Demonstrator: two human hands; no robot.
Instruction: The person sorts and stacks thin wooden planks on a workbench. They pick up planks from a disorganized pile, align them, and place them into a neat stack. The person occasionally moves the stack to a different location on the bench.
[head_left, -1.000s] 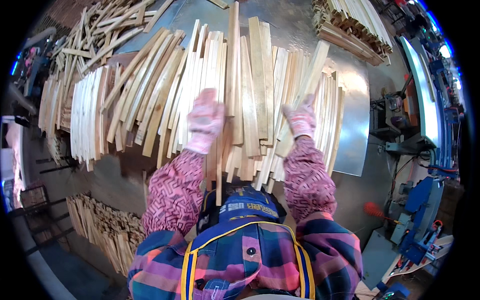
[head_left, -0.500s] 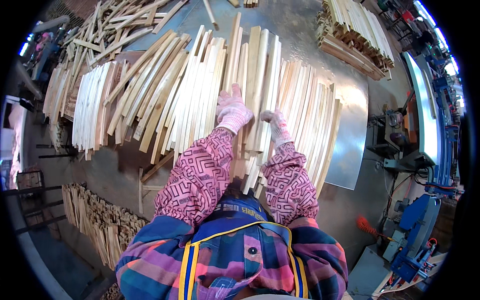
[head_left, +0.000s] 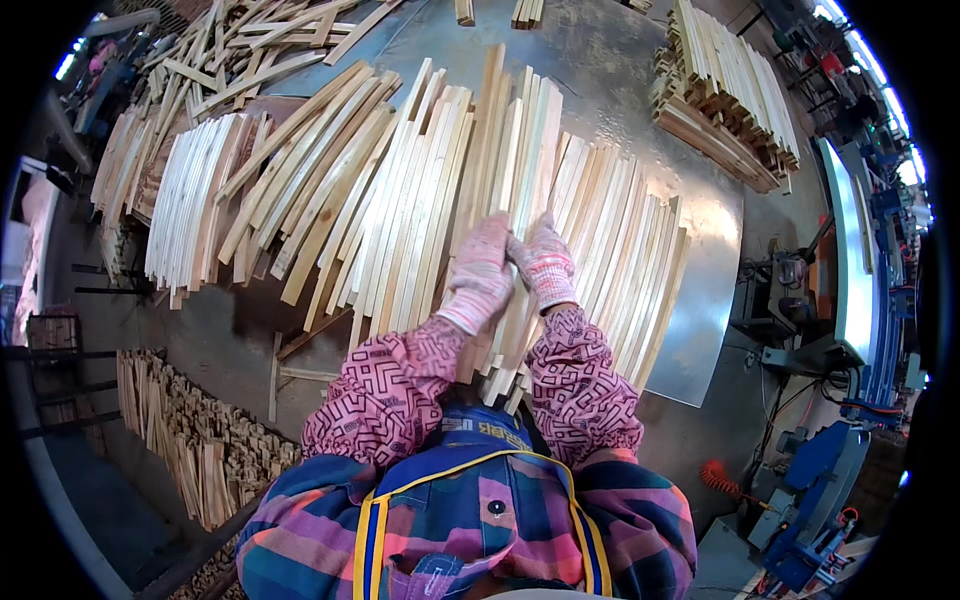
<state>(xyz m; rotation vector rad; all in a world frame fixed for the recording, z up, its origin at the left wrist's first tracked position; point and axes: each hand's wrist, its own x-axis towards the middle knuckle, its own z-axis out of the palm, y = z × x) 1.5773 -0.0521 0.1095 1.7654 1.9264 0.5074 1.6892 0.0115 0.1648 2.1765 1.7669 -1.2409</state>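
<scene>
Long pale wooden strips (head_left: 415, 200) lie side by side across the metal table, pointing away from me. My left hand (head_left: 482, 272), in a pinkish-white knit glove, is closed over strips in the middle of the row. Close beside it, almost touching, my right hand (head_left: 546, 262) wears the same kind of glove. Its fingers grip the right side of a small group of wooden strips (head_left: 535, 140) whose far ends stick out beyond those on the right. The gloves hide part of the strips and some fingertips.
A loose heap of strips (head_left: 245, 45) lies at the far left, and a neat stack (head_left: 725, 95) stands at the far right. More wood pieces (head_left: 205, 440) are piled at the lower left. The metal table's edge (head_left: 715, 340) and blue machinery (head_left: 830, 470) are on the right.
My left hand has moved nearer and turned from spread fingers to closed ones. My right hand has come alongside it, and the middle strips lie closer together. The view has shifted slightly.
</scene>
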